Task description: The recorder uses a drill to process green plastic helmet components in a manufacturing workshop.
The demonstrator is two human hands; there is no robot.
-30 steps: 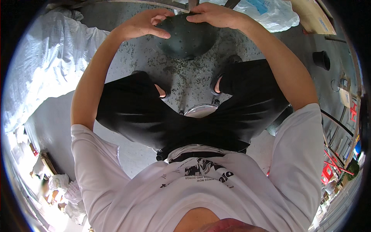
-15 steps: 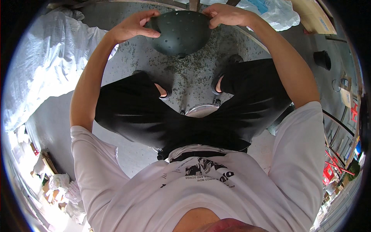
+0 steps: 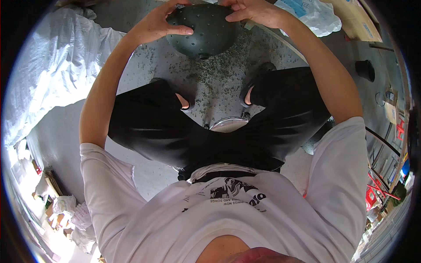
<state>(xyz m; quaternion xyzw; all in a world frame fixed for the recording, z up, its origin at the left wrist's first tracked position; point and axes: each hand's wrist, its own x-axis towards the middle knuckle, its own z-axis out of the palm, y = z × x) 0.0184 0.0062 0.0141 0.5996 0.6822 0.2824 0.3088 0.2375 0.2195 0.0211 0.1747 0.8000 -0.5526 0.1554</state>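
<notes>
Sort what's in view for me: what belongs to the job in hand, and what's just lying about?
In the job:
- dark green rounded piece, held between both hands: left hand, right hand

Apparently lying about:
- white sheeting
- plastic bag
- brown cardboard
- black container

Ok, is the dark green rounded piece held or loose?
Held: the left hand and right hand flank the dark green rounded piece, thumbs overlapping its surface.

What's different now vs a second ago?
The dark dome shifted slightly left and farther from the person. The left hand and right hand sit farther apart on it; neither visibly let go. Feet and black cup stayed put.
</notes>
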